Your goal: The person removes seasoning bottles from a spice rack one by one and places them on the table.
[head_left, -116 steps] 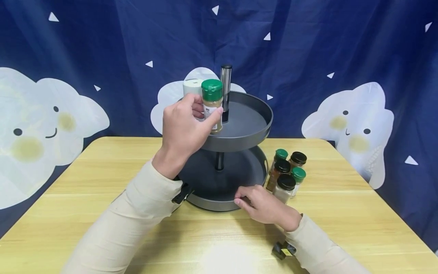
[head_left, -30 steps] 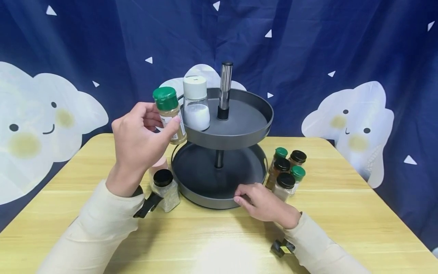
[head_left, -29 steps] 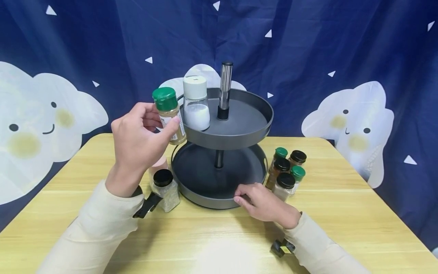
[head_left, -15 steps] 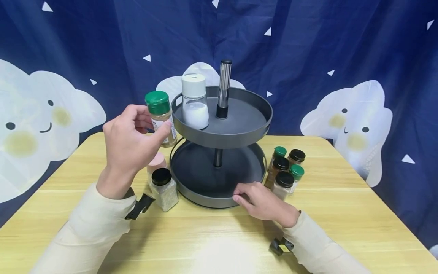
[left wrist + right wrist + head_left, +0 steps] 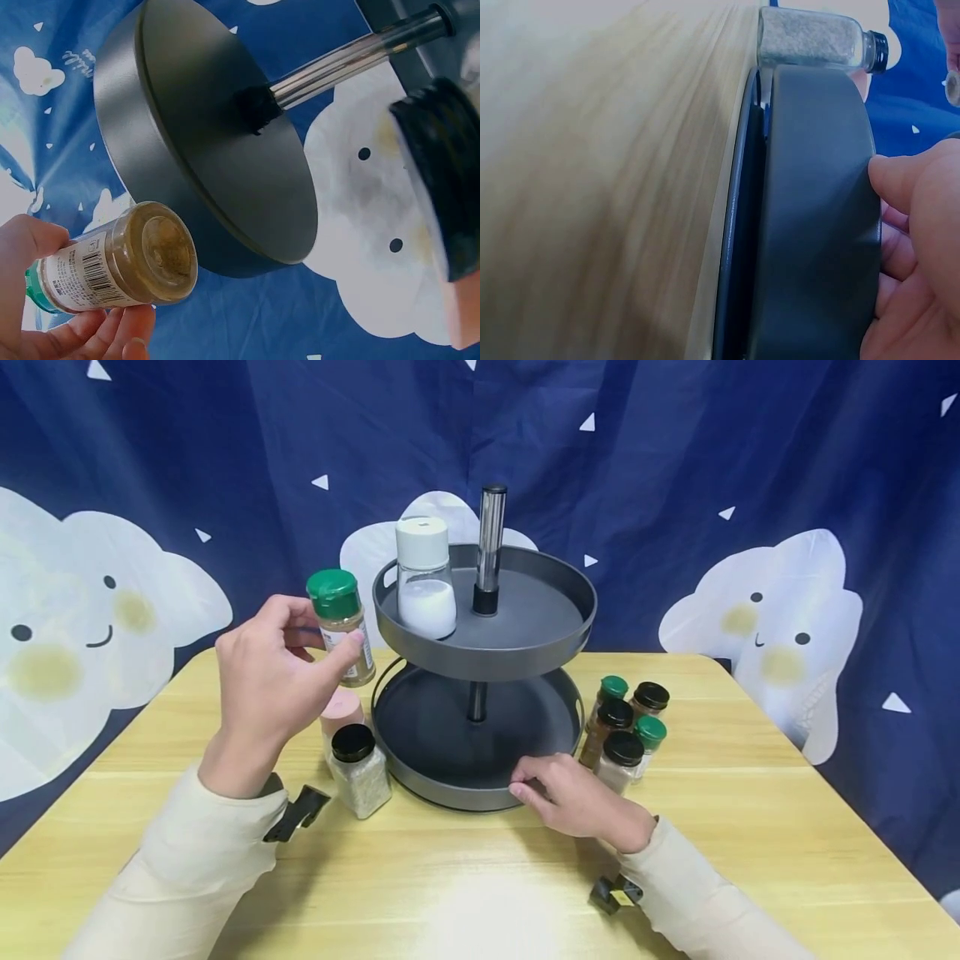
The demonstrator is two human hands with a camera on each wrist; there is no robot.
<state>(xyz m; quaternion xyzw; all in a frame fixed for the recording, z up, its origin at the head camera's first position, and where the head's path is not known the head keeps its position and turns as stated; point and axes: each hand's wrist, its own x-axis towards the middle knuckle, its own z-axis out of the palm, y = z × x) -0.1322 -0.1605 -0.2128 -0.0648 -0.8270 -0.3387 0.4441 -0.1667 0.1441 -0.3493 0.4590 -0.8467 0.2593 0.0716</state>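
My left hand (image 5: 273, 685) holds a green-capped spice jar (image 5: 347, 639) in the air, left of a dark grey two-tier turntable rack (image 5: 487, 662). In the left wrist view, thumb and fingers grip the spice jar (image 5: 112, 262) around its label, its clear base toward the camera. My right hand (image 5: 577, 802) pinches the front rim of the rack's lower tray; in the right wrist view the thumb lies at the edge of the tray (image 5: 817, 217) with fingers behind it. A white-capped shaker (image 5: 426, 581) of white grains stands on the upper tray's left side.
Left of the rack stand a black-lidded square jar (image 5: 362, 777) and a pink-capped one (image 5: 342, 710) behind it. Several spice jars (image 5: 617, 760) with black or green lids cluster at the rack's right. A blue curtain (image 5: 600, 460) hangs behind the wooden table (image 5: 720, 827).
My left hand has carried the spice jar from the upper tray out to the left and lower, uncovering the white-capped shaker and two jars. The right hand has stayed at the lower rim.
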